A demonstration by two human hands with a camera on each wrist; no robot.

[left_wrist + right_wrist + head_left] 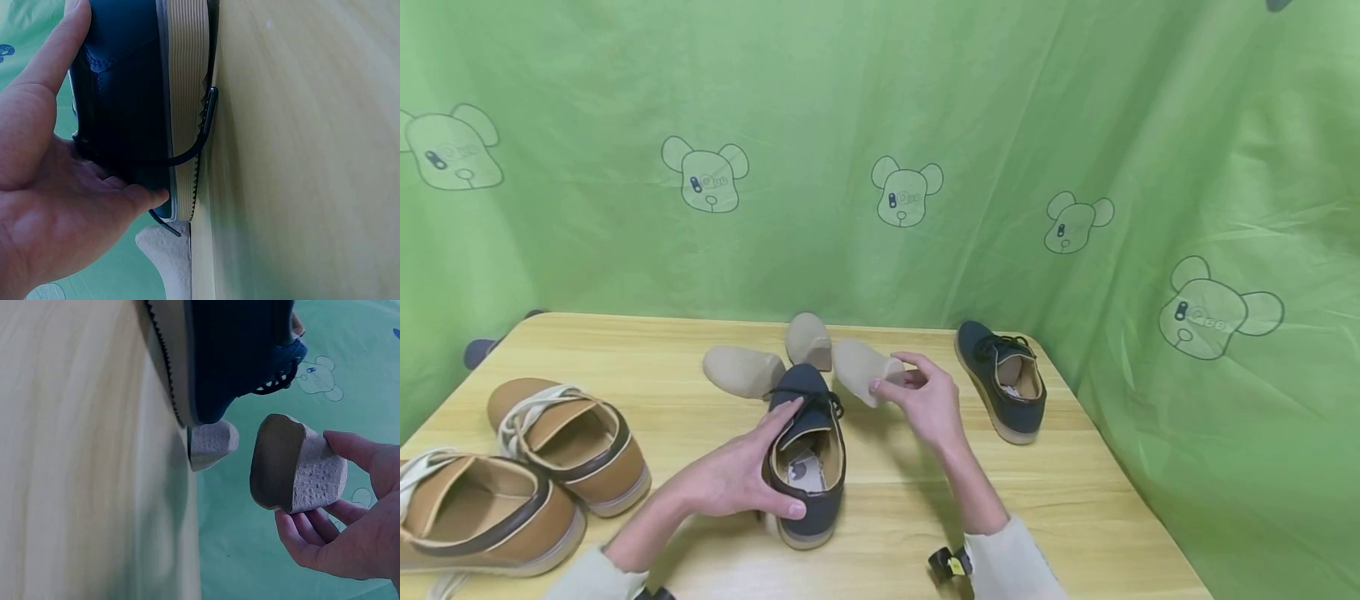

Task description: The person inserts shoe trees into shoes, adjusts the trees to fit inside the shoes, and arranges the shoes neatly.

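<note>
While the left hand [737,477] grips the shoe [811,435], the right hand [931,404] pinches an insert [859,367] beside its toe. Pinch lightly, brace firmly.

Left hand [59,187] is gripping a navy lace-up shoe [128,81], upper left to center; shoe is running out of the top edge. Ribbed cream sole [187,69] is running vertically, facing wood tabletop [300,150] at right. Black lace [159,163] is crossing shoe and sole. Pale gray molded form [169,256] is sitting bottom center. Green printed sheet [112,269] is backing the left side.
</note>
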